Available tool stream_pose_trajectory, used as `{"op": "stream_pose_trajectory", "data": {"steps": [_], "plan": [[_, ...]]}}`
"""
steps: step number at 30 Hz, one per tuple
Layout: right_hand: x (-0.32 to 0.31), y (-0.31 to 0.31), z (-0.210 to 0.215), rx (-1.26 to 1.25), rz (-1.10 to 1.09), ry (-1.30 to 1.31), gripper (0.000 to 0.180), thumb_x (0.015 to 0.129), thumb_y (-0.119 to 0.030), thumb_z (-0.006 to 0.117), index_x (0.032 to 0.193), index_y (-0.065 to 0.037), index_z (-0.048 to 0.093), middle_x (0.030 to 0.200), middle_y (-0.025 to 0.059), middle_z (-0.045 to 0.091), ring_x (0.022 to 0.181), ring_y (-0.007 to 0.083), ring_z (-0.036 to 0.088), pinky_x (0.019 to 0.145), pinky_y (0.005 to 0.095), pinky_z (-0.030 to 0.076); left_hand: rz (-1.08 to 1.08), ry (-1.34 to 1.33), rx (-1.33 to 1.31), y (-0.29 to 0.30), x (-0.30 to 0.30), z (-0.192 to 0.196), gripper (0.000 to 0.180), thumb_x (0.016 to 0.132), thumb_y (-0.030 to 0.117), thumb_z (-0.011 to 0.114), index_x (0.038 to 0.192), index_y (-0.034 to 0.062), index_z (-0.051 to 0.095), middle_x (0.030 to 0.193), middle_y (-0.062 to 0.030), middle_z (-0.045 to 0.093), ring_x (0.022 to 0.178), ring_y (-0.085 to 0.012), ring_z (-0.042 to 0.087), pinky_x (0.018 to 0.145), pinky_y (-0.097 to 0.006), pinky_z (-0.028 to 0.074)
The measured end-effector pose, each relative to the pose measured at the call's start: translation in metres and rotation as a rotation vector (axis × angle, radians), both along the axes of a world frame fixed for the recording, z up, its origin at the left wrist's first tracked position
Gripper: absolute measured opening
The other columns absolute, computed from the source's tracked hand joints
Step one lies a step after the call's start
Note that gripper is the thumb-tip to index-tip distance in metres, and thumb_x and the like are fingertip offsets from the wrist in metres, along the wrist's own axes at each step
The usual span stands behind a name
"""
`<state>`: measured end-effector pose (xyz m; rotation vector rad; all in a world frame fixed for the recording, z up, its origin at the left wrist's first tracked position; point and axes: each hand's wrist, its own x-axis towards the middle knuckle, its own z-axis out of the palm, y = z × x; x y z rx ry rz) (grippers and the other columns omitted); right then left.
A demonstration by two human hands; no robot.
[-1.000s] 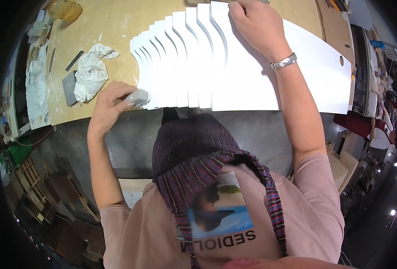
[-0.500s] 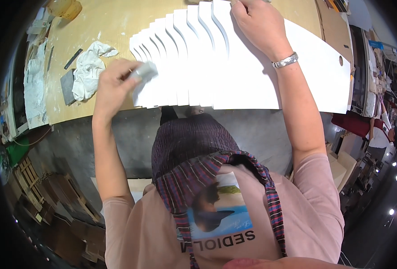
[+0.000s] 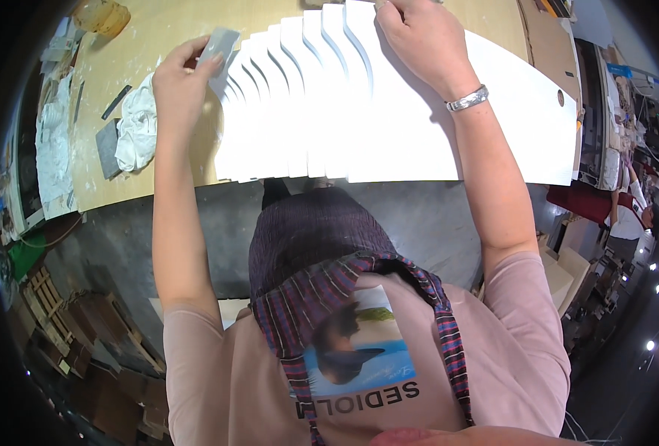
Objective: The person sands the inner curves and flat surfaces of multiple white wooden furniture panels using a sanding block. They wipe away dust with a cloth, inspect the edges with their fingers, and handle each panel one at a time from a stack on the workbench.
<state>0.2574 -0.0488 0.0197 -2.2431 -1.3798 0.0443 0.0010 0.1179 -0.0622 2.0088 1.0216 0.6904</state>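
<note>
My left hand (image 3: pixel 179 82) grips a grey, rectangular sanding pad (image 3: pixel 218 46) between thumb and fingers, at the far left end of a fanned row of white panels (image 3: pixel 300 141). These panels overlap in steps, and their far edges show curved outlines. On the right lies the largest visible white panel (image 3: pixel 508 123), which has a small hole near its right end. My right hand (image 3: pixel 422 44) is closed over its far edge, at the top of the view. Grey bits show beside those fingers, but what they hold is cut off.
A white cloth (image 3: pixel 136 130) lies left of my left forearm, beside a grey flat block (image 3: pixel 108 149) and a short dark strip (image 3: pixel 116 102). An amber container (image 3: pixel 103 16) stands at the far left of the wooden table (image 3: pixel 114 195). Another person (image 3: pixel 631 215) is at the far right.
My left hand has moved away from me with the sanding pad, from the panels' near left part to their far left end. My right hand stays almost in place.
</note>
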Motion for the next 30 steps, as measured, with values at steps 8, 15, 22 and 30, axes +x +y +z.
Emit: {"op": "stream_pose_trajectory", "data": {"steps": [8, 15, 22, 30], "plan": [[0.001, -0.003, 0.001, -0.014, -0.012, 0.025, 0.036, 0.092, -0.023, 0.053, 0.076, 0.005, 0.07, 0.08, 0.0283, 0.068, 0.079, 0.0442, 0.067, 0.079, 0.0507, 0.052, -0.134, 0.135, -0.048, -0.052, -0.036, 0.013, 0.032, 0.079, 0.005, 0.073, 0.11, 0.0, 0.072, 0.09, -0.0088, 0.067, 0.078, -0.0169, 0.06, 0.072, -0.029, 0.049], [-0.001, 0.0, -0.002, 0.019, 0.001, 0.025, 0.036, 0.092, -0.023, 0.052, 0.077, 0.004, 0.07, 0.082, 0.0285, 0.068, 0.081, 0.0443, 0.067, 0.08, 0.0508, 0.052, -0.487, 0.189, -0.168, -0.038, -0.06, 0.038, 0.033, 0.074, 0.003, 0.072, 0.106, -0.0001, 0.072, 0.09, -0.0084, 0.064, 0.083, -0.0198, 0.058, 0.074, -0.03, 0.046], [0.002, -0.002, -0.003, -0.03, -0.015, -0.006, 0.036, 0.093, -0.023, 0.053, 0.075, 0.004, 0.069, 0.08, 0.0288, 0.067, 0.079, 0.0449, 0.067, 0.079, 0.0512, 0.052, -0.533, 0.234, -0.218, -0.054, -0.098, 0.037, 0.032, 0.074, 0.006, 0.069, 0.105, -0.0022, 0.071, 0.09, -0.0101, 0.063, 0.087, -0.027, 0.056, 0.08, -0.035, 0.046], [0.001, 0.001, -0.001, -0.005, -0.003, 0.006, 0.036, 0.093, -0.022, 0.052, 0.074, 0.004, 0.068, 0.077, 0.0284, 0.066, 0.076, 0.0454, 0.066, 0.076, 0.0521, 0.051, -0.191, 0.043, -0.343, -0.082, -0.092, 0.022, 0.032, 0.074, 0.001, 0.07, 0.106, -0.0025, 0.071, 0.086, -0.0089, 0.062, 0.086, -0.0202, 0.059, 0.077, -0.031, 0.046]]}}
